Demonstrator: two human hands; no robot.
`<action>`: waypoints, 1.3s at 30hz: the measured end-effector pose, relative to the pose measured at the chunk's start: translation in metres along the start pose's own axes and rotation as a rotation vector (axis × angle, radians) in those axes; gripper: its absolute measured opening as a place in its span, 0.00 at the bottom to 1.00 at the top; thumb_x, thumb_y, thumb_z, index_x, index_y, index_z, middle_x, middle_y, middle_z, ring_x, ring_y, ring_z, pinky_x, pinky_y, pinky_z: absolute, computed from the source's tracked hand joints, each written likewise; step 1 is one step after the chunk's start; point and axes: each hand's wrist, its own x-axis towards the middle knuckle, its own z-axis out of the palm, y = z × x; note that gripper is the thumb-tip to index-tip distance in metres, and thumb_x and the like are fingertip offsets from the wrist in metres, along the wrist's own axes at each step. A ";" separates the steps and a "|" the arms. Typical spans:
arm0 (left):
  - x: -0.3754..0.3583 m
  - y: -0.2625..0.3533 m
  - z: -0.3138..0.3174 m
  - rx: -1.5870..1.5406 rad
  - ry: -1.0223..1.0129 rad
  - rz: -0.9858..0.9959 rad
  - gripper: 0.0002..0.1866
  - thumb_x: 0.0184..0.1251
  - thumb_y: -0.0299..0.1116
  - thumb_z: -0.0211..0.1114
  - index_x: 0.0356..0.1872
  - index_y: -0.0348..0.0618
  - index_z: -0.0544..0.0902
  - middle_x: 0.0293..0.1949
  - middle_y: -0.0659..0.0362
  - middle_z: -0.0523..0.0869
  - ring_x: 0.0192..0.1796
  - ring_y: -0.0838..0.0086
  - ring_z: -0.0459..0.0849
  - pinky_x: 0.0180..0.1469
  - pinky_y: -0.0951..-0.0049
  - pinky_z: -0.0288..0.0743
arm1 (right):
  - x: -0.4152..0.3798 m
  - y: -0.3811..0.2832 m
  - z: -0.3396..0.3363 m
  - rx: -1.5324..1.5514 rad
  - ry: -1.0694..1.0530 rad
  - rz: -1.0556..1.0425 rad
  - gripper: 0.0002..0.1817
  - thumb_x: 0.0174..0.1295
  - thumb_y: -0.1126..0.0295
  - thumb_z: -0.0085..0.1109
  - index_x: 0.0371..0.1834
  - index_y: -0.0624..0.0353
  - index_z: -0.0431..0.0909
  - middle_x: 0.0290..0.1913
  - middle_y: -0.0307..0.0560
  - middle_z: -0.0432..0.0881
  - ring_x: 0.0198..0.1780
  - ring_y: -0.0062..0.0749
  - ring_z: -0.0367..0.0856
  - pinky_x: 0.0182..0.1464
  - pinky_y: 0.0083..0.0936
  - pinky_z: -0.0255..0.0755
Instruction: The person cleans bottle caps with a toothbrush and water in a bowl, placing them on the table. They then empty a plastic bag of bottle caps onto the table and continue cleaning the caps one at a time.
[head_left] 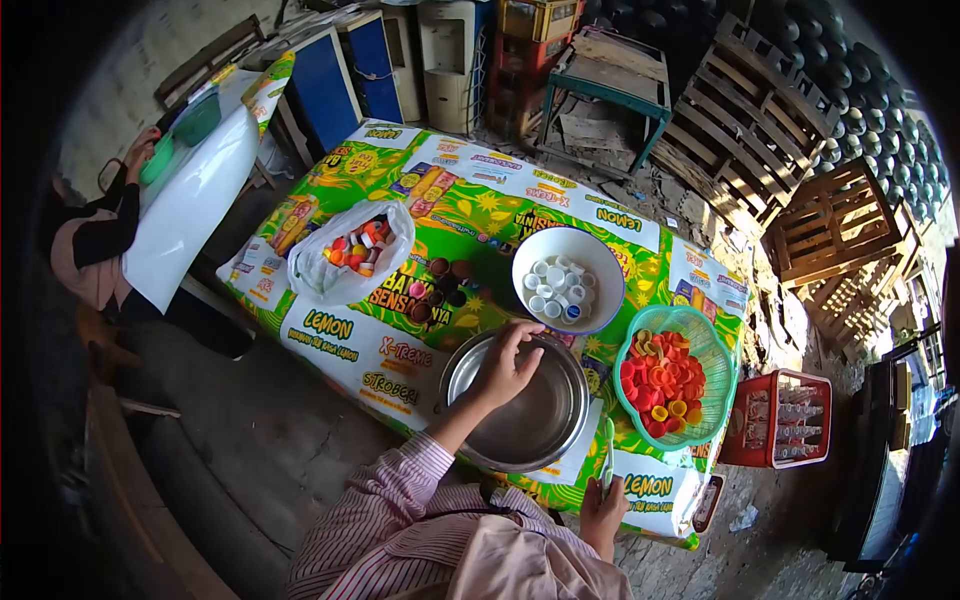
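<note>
I observe my left hand over the steel bowl on the table, fingers parted and loosely bent. My right hand grips a green-and-white tool beside it.

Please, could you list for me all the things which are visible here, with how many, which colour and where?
Metal bowl: one, silver, near edge
White bowl: one, blue rim, right of centre
White caps: many, in white bowl
Basket: one, green, right end
Basket caps: many, red, orange, yellow
Plastic bag: one, whitish, left; mixed caps inside
Loose caps: several, dark, beside bag
Table: one, printed green-and-white cover, centre
Bottle crate: one, red, floor right
Pallets: several, brown, behind
Cabinets: several, blue and white, far left
Co-worker: one, left
Tool: one, green and white, right hand
Right hand: one, fingers around tool
Left hand: one, above metal bowl
</note>
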 end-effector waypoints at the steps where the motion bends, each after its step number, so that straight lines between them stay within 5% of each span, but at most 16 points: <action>1: -0.002 -0.008 -0.029 0.081 0.080 -0.037 0.16 0.54 0.24 0.62 0.45 0.43 0.75 0.42 0.61 0.76 0.38 0.76 0.73 0.36 0.78 0.66 | 0.009 -0.007 0.006 0.048 -0.007 -0.040 0.10 0.54 0.75 0.58 0.28 0.62 0.65 0.16 0.49 0.72 0.18 0.40 0.74 0.19 0.32 0.63; 7: -0.010 -0.081 -0.176 0.454 0.364 -0.203 0.15 0.58 0.28 0.61 0.45 0.38 0.73 0.42 0.52 0.76 0.46 0.62 0.74 0.50 0.65 0.66 | 0.063 -0.062 0.042 0.142 -0.199 -0.275 0.10 0.52 0.77 0.58 0.30 0.64 0.65 0.14 0.49 0.71 0.14 0.44 0.72 0.17 0.33 0.63; 11: 0.005 -0.127 -0.238 0.640 0.246 -0.099 0.23 0.56 0.33 0.63 0.52 0.39 0.70 0.51 0.50 0.73 0.57 0.57 0.69 0.59 0.59 0.61 | 0.114 -0.111 0.079 0.145 -0.355 -0.301 0.10 0.52 0.78 0.59 0.28 0.63 0.64 0.17 0.47 0.68 0.16 0.38 0.70 0.20 0.29 0.63; 13: -0.001 -0.140 -0.247 0.992 0.066 -0.123 0.32 0.53 0.39 0.66 0.59 0.41 0.66 0.55 0.50 0.70 0.62 0.55 0.62 0.64 0.54 0.53 | 0.138 -0.150 0.100 0.160 -0.394 -0.268 0.11 0.51 0.78 0.59 0.26 0.62 0.64 0.19 0.47 0.67 0.18 0.36 0.69 0.22 0.29 0.63; 14: -0.011 -0.149 -0.252 0.972 -0.096 -0.284 0.39 0.50 0.44 0.68 0.63 0.43 0.62 0.56 0.50 0.68 0.66 0.53 0.56 0.67 0.48 0.45 | 0.150 -0.160 0.116 0.151 -0.389 -0.311 0.10 0.51 0.77 0.59 0.26 0.62 0.65 0.19 0.47 0.68 0.18 0.35 0.69 0.22 0.29 0.63; 17: -0.034 -0.130 -0.264 0.990 -0.264 -0.322 0.28 0.46 0.44 0.69 0.50 0.45 0.75 0.44 0.53 0.71 0.55 0.57 0.64 0.67 0.47 0.45 | 0.183 -0.189 0.165 0.174 -0.411 -0.403 0.10 0.50 0.76 0.60 0.29 0.63 0.67 0.21 0.47 0.69 0.20 0.36 0.71 0.24 0.29 0.65; 20: -0.049 -0.108 -0.270 0.933 -0.407 -0.377 0.25 0.47 0.43 0.69 0.47 0.46 0.76 0.42 0.56 0.72 0.53 0.61 0.66 0.63 0.51 0.50 | 0.204 -0.218 0.220 0.310 -0.468 -0.405 0.11 0.50 0.75 0.61 0.33 0.65 0.69 0.26 0.51 0.70 0.24 0.40 0.72 0.27 0.31 0.67; 24: -0.016 -0.107 -0.283 0.757 -0.252 -0.337 0.25 0.50 0.44 0.67 0.49 0.46 0.74 0.43 0.58 0.74 0.52 0.62 0.68 0.59 0.58 0.52 | 0.222 -0.262 0.291 0.273 -0.537 -0.533 0.18 0.48 0.70 0.64 0.39 0.67 0.70 0.31 0.55 0.73 0.31 0.47 0.74 0.36 0.35 0.69; 28: 0.027 -0.158 -0.305 0.482 -0.110 -0.318 0.27 0.51 0.44 0.67 0.51 0.45 0.73 0.48 0.56 0.74 0.58 0.60 0.66 0.58 0.53 0.52 | 0.226 -0.282 0.362 0.394 -0.646 -0.588 0.14 0.51 0.71 0.60 0.37 0.67 0.69 0.34 0.58 0.76 0.34 0.52 0.77 0.37 0.36 0.71; 30: 0.040 -0.167 -0.311 1.010 -0.053 -0.241 0.34 0.48 0.44 0.69 0.57 0.45 0.69 0.59 0.52 0.67 0.65 0.58 0.58 0.60 0.49 0.50 | 0.233 -0.279 0.373 0.097 -0.614 -0.569 0.18 0.48 0.70 0.63 0.42 0.65 0.72 0.37 0.51 0.79 0.37 0.44 0.79 0.41 0.32 0.71; 31: 0.044 -0.168 -0.320 1.042 -0.090 -0.408 0.46 0.39 0.45 0.74 0.64 0.47 0.62 0.67 0.49 0.55 0.71 0.54 0.45 0.64 0.44 0.43 | 0.238 -0.272 0.373 -0.138 -0.556 -0.627 0.26 0.45 0.66 0.65 0.47 0.63 0.69 0.41 0.50 0.78 0.38 0.45 0.78 0.45 0.34 0.67; 33: 0.056 -0.168 -0.339 1.161 -0.192 -0.510 0.58 0.29 0.45 0.78 0.67 0.48 0.54 0.69 0.48 0.49 0.72 0.50 0.38 0.67 0.42 0.33 | 0.251 -0.257 0.370 -0.266 -0.356 -0.732 0.29 0.40 0.66 0.65 0.47 0.60 0.66 0.42 0.49 0.75 0.39 0.45 0.76 0.46 0.35 0.63; 37: 0.085 -0.160 -0.351 1.172 -0.224 -0.454 0.63 0.21 0.42 0.80 0.68 0.47 0.52 0.70 0.48 0.45 0.72 0.49 0.35 0.66 0.39 0.28 | 0.276 -0.249 0.377 -0.438 -0.517 -0.528 0.24 0.33 0.75 0.59 0.37 0.57 0.62 0.40 0.50 0.72 0.41 0.45 0.73 0.41 0.35 0.60; 39: 0.096 -0.159 -0.350 1.191 -0.283 -0.536 0.71 0.18 0.43 0.80 0.70 0.46 0.41 0.71 0.47 0.37 0.72 0.49 0.29 0.65 0.39 0.22 | 0.283 -0.249 0.382 -0.397 -0.482 -0.588 0.25 0.34 0.77 0.58 0.39 0.58 0.61 0.41 0.50 0.71 0.45 0.46 0.71 0.43 0.36 0.60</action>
